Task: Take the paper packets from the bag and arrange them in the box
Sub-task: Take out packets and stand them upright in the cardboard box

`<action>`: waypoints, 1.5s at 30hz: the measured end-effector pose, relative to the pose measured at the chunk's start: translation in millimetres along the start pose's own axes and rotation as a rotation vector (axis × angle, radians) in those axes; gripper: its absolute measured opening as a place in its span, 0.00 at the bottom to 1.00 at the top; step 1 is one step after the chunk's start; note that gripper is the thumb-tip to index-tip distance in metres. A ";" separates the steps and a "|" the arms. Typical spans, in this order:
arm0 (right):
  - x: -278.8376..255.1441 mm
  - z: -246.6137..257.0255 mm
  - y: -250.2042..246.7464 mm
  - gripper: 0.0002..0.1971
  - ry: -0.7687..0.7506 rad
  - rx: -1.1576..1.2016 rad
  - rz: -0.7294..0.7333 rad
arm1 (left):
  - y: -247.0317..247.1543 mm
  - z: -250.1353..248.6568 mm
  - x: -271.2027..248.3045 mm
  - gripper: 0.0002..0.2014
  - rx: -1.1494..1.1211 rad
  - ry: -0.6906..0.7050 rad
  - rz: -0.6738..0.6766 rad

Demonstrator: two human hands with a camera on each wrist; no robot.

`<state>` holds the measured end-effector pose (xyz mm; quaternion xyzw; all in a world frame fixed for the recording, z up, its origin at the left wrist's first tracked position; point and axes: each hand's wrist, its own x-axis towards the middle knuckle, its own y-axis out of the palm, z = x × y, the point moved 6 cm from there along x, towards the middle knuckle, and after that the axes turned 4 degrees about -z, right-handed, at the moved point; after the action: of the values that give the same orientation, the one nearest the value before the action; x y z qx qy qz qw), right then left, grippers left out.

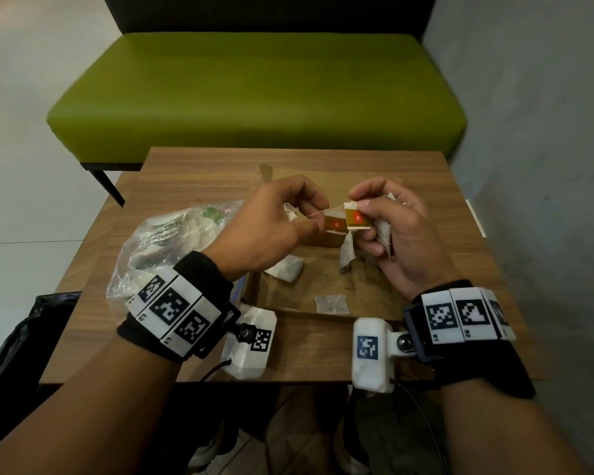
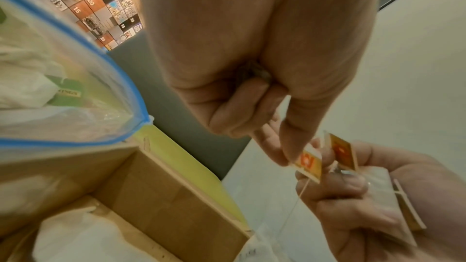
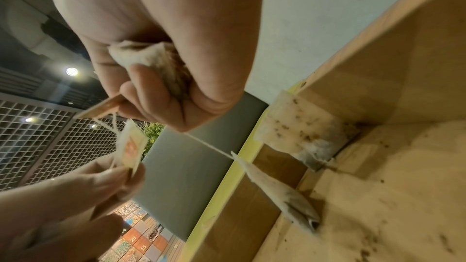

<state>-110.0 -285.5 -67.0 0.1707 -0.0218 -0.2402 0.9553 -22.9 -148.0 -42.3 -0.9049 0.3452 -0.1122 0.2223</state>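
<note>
- Paper tea bags on strings are being untangled above the open cardboard box (image 1: 326,282) on the wooden table (image 1: 192,180).
- Left hand (image 1: 264,228) pinches one orange tag (image 1: 335,225); right hand (image 1: 398,234) pinches the other tag (image 1: 357,219), with a bag bunched in its curled fingers.
- One tea bag (image 1: 347,253) dangles below the right hand, long axis pointing down into the box.
- Clear plastic bag (image 1: 172,241) of packets lies left, beside the left wrist.

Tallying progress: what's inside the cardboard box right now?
Inside the brown cardboard box: a flat white paper packet, another white packet and dark crumbs. The hands cover its far part.
</note>
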 end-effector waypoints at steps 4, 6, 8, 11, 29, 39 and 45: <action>0.4 -0.2 -1.5 0.03 0.006 -0.008 0.010 | -12.1 -1.6 0.8 0.08 -0.026 0.062 -0.100; 0.5 -0.5 -1.9 0.03 0.010 -0.010 0.014 | -14.3 -3.5 0.4 0.08 -0.031 0.086 -0.122; 0.5 -1.0 -2.5 0.04 0.014 -0.029 0.020 | -15.0 -5.1 -0.1 0.09 -0.037 0.107 -0.136; -0.1 -2.7 -2.6 0.03 0.028 -0.108 0.025 | -16.2 -7.2 -0.6 0.09 -0.026 0.131 -0.162; -5.8 -3.2 8.7 0.03 0.017 -0.315 0.021 | -16.9 0.0 3.5 0.03 0.000 0.132 -0.186; -6.3 2.2 8.0 0.02 -0.038 -0.266 -0.024 | -9.6 -6.8 -3.7 0.12 0.019 0.174 -0.082; -4.4 -1.9 4.2 0.05 -0.018 -0.334 -0.064 | -11.2 0.2 -0.3 0.05 0.013 0.127 -0.071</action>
<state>-111.8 -279.4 -67.2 0.0081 0.0154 -0.2724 0.9620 -16.6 -140.3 -37.1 -0.9062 0.3255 -0.1794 0.2014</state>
